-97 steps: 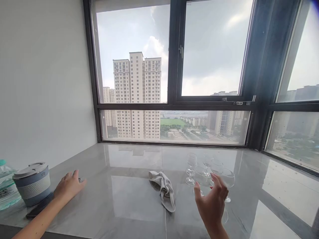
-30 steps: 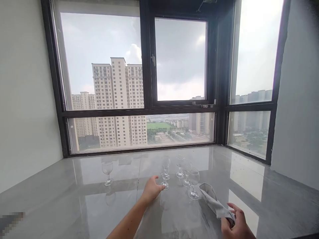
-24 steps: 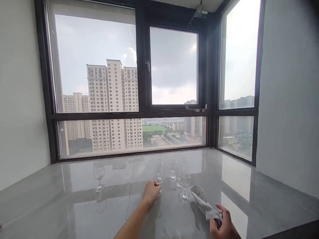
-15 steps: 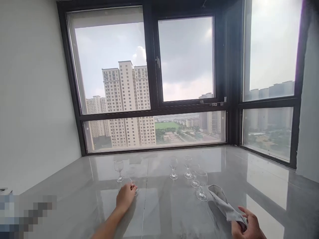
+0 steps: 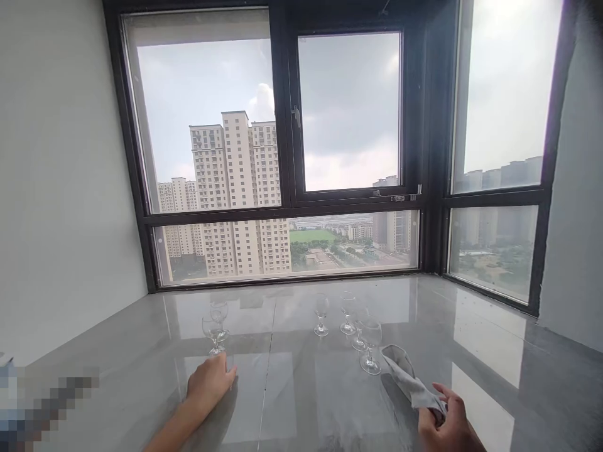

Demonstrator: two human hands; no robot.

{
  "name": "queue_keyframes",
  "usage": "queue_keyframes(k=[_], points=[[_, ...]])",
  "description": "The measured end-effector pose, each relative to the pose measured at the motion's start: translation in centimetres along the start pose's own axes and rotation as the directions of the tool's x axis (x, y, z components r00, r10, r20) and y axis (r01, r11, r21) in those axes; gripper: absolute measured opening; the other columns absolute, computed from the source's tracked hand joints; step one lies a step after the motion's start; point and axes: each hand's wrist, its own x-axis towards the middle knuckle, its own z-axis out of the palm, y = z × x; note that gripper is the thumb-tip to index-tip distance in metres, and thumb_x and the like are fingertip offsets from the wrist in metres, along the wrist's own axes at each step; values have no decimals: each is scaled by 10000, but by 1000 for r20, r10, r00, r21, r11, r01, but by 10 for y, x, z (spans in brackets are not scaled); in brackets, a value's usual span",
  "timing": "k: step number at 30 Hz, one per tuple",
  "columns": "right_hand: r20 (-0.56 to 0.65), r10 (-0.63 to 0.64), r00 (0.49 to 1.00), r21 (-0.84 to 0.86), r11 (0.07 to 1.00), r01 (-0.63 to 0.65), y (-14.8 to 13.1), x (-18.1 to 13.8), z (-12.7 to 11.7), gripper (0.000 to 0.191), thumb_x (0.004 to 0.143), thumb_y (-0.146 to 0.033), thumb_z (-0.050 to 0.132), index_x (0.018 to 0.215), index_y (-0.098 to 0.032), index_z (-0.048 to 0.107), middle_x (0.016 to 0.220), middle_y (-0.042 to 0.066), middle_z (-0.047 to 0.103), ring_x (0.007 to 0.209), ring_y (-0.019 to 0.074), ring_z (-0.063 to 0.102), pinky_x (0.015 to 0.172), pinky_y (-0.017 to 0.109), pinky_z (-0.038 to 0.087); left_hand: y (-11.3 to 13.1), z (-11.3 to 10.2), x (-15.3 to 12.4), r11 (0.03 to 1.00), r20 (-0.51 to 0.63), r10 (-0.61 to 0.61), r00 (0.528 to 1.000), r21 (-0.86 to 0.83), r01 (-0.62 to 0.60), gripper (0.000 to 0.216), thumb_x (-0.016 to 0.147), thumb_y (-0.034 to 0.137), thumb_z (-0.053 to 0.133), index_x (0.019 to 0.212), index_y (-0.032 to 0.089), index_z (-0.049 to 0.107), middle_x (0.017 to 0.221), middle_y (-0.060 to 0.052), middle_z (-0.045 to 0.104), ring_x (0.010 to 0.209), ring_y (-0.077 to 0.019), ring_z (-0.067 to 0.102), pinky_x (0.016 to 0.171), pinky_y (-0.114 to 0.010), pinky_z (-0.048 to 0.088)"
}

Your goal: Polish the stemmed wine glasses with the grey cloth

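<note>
Left hand (image 5: pixel 210 381) palm-down beside glass (image 5: pixel 211 331)

**Countertop** (image 5: pixel 301 395), grey, glossy.

**Obstacles:**
- Pair of stemmed glasses (image 5: pixel 211 328), left of centre, upright and close together.
- Cluster of four stemmed glasses (image 5: pixel 370 333), right of centre, upright, with narrow gaps between them.
- Grey cloth (image 5: pixel 407 380), lying from just beside the cluster's nearest glass toward the near edge.
- Near left corner blurred, contents not discernible.

**Free room:**
- Wide lane between pair and cluster, from near edge to window edge.
- Strip along the window edge behind all glasses.
- Far left corner.
- Right edge and far right corner.
</note>
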Motion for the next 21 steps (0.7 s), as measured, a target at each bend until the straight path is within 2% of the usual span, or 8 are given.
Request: queue_keyframes(k=[2,4,8,12,14,16,18,21], points=[[-20,6,1000,-53,999,-7,-7,-5,-2,477,843,-430,383,1273,-242,468,1203,146,680,949,340,704,721,416,522,46,11,-10,972,19,198,980,-135,-193,165,823,347,574,748,209,623,845,-83,708,869,-280,660,714,-323,405],[-35,17,999,-91,996,-20,-11,-9,-3,465,864,-429,357,1277,-250,473,1191,128,693,938,331,706,693,402,510,103,25,-7,917,37,289,957,-296,-266,164,792,321,624,898,208,675,873,-75,720,917,-259,656,731,-294,399],[-87,3,996,-112,994,-13,-15,-13,-4,420,891,-377,322,1266,-271,478,1211,85,691,960,300,696,691,377,484,212,52,27,877,48,279,959,-420,-234,585,776,347,667,1317,165,542,1033,-106,732,958,-231,665,723,-254,407],[-93,21,995,-105,994,-31,-18,-13,-4,402,904,-350,306,1254,-278,490,1193,66,696,907,266,694,644,339,460,271,70,56,846,87,258,962,-502,-181,368,809,306,634,1146,159,649,1068,-103,734,932,-205,675,689,-235,411],[-88,29,996,-96,995,-37,-19,-14,-5,406,910,-357,301,1258,-275,492,1191,69,697,902,261,694,636,330,458,274,74,57,836,103,269,958,-519,-179,181,830,266,599,942,162,696,943,-82,749,851,-191,679,662,-233,404],[-83,22,996,-94,995,-30,-19,-14,-5,415,908,-364,304,1266,-270,491,1191,74,698,915,264,694,638,328,462,256,74,47,825,94,289,953,-529,-198,125,829,252,594,816,170,688,853,-60,744,804,-181,673,655,-231,396],[-81,18,997,-96,995,-26,-18,-14,-5,426,904,-378,300,1267,-268,493,1190,82,697,902,270,696,630,332,468,216,68,32,818,73,302,951,-531,-219,101,810,255,619,766,183,674,805,-32,734,783,-173,666,661,-228,390],[-80,-1,997,-61,998,-4,-11,-11,-4,455,873,-414,328,1264,-253,495,1182,110,692,888,282,702,646,346,496,122,50,7,847,33,241,970,-495,-194,118,809,281,619,750,192,669,767,-26,724,771,-192,660,670,-247,384]])
